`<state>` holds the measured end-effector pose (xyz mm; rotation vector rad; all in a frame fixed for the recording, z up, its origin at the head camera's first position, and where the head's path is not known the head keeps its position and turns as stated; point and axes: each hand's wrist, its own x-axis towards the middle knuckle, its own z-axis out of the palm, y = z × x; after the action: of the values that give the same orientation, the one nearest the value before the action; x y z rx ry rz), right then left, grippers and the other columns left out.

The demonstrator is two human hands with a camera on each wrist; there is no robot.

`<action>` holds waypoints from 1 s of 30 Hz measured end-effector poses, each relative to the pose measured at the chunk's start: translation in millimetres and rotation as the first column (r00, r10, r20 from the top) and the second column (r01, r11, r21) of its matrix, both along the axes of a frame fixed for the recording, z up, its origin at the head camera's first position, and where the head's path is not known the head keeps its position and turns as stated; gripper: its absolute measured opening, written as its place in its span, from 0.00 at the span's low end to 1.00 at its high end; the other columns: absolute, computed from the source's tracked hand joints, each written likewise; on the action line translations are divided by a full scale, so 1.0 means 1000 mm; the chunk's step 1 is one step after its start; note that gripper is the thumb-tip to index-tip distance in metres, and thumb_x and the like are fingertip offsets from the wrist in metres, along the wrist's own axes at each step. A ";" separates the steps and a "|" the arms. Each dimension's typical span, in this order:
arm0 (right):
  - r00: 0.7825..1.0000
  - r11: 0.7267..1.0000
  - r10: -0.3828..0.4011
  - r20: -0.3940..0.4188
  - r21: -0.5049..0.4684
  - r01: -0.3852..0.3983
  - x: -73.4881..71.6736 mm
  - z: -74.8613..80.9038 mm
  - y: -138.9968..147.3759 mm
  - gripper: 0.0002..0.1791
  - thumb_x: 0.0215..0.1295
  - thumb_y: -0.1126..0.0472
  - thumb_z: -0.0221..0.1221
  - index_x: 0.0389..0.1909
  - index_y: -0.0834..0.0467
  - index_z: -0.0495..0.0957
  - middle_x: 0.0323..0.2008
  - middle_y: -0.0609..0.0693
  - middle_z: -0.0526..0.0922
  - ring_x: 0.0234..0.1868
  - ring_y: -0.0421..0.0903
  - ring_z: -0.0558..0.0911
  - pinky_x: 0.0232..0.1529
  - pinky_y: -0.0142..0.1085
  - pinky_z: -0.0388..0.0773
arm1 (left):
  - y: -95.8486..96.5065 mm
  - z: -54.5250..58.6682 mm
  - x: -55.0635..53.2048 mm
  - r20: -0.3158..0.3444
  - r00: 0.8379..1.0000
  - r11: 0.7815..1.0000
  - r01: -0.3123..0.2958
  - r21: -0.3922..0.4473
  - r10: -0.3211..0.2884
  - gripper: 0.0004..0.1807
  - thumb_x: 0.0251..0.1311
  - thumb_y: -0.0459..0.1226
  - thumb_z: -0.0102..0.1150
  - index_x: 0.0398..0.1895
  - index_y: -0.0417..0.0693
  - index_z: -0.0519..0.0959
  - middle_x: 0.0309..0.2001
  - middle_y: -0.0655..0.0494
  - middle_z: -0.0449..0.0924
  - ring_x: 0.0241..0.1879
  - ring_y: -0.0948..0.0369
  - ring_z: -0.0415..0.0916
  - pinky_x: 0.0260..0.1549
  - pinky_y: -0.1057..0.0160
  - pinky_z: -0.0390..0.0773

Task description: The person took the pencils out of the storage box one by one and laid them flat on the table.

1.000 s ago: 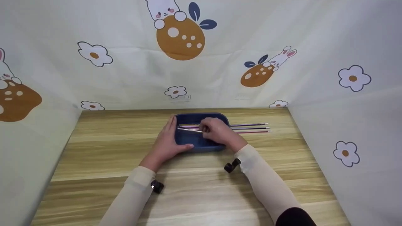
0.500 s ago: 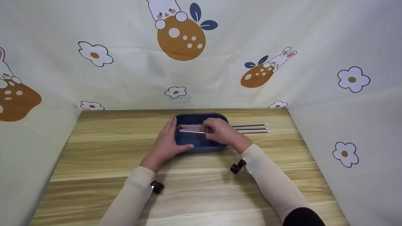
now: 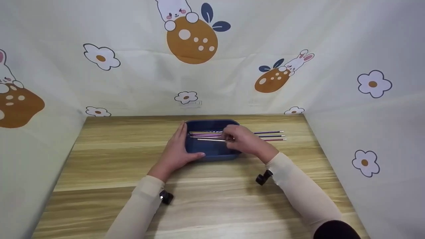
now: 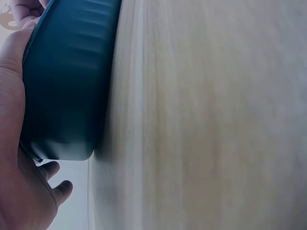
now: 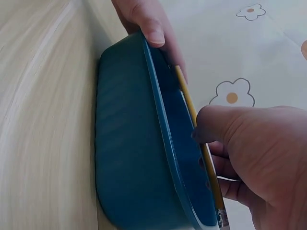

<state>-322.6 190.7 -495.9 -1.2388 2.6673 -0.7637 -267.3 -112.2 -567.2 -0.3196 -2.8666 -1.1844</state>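
Observation:
A blue plastic basin (image 3: 219, 158) sits near the back of the wooden table. My left hand (image 3: 176, 149) rests against its left end, thumb over the front rim and straight fingers along the outer side. My right hand (image 3: 244, 141) is over the basin's right part, thumb and fingers pinching a yellow pencil (image 5: 189, 103). In the right wrist view the pencil crosses the basin's opening along its length, its eraser end near the closer rim. Several pencils (image 3: 203, 133) lie lengthwise inside the basin, their right ends hidden behind my right hand.
Three dark and red pencils (image 3: 270, 136) with white erasers lie side by side on the table (image 3: 212, 192), right of the basin. A patterned curtain (image 3: 132, 79) with flowers and rabbits encloses the back and both sides.
My right hand has shifted to the right, carrying the pinched pencil along, so more of the pencils in the basin shows. The left hand and basin stay put.

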 end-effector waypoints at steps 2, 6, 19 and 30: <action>1.000 1.000 0.001 -0.008 -0.007 -0.001 0.001 0.001 0.005 0.09 0.65 0.70 0.66 0.45 0.61 0.86 0.39 0.49 0.82 0.39 0.46 0.79 0.42 0.43 0.82 | 0.000 0.001 0.000 -0.005 1.000 1.000 0.005 0.000 -0.005 0.80 0.49 0.66 0.84 0.92 0.43 0.41 0.92 0.46 0.37 0.88 0.43 0.43 0.84 0.40 0.52; 1.000 0.999 0.016 -0.026 -0.039 -0.017 0.004 0.001 0.015 0.10 0.61 0.72 0.65 0.43 0.61 0.86 0.37 0.49 0.82 0.38 0.45 0.80 0.40 0.41 0.82 | 0.000 0.001 0.000 -0.010 1.000 1.000 0.012 -0.014 -0.012 0.80 0.50 0.67 0.84 0.92 0.42 0.42 0.92 0.45 0.37 0.88 0.43 0.42 0.84 0.38 0.52; 0.998 0.997 0.007 -0.068 -0.082 -0.013 0.011 0.003 0.047 0.10 0.58 0.75 0.64 0.38 0.60 0.84 0.35 0.49 0.83 0.38 0.46 0.82 0.39 0.40 0.82 | -0.001 0.003 0.002 0.001 1.000 1.000 0.014 -0.027 -0.014 0.81 0.50 0.70 0.81 0.92 0.42 0.41 0.92 0.46 0.36 0.89 0.44 0.41 0.84 0.38 0.51; 0.994 0.999 -0.007 -0.113 -0.052 0.001 0.012 0.004 0.073 0.08 0.61 0.73 0.65 0.39 0.61 0.86 0.35 0.51 0.84 0.36 0.47 0.81 0.37 0.41 0.81 | 0.000 0.002 0.002 -0.012 1.000 1.000 0.013 -0.018 -0.013 0.80 0.51 0.66 0.83 0.92 0.42 0.41 0.92 0.46 0.36 0.89 0.43 0.40 0.84 0.36 0.50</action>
<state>-310.2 264.1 -492.1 -1.3273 2.7563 -0.7906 -265.6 -112.4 -565.6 -0.3460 -2.8703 -1.1552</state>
